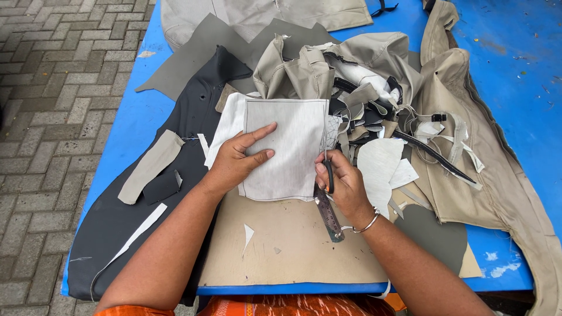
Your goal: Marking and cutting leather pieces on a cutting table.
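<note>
Cutting has reached the right edge of the white fabric panel [287, 146], judging by trimmed scraps (pale offcuts beside it); other edges look squared. Right hand [342, 184] is closed around scissors [328, 205], blades at that edge. Left hand [237, 161] presses flat, fingers spread, pinning the panel on tan board [293, 246] atop the blue counter [515, 58].

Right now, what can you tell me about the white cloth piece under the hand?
The white cloth piece is a pale, roughly rectangular, thin fabric panel with a darker line along its top and left edges. It lies flat on a tan sheet on the blue table. The left hand presses on it with spread fingers. At its right edge, the right hand holds scissors. More white cloth sticks out beneath its left side.
</note>
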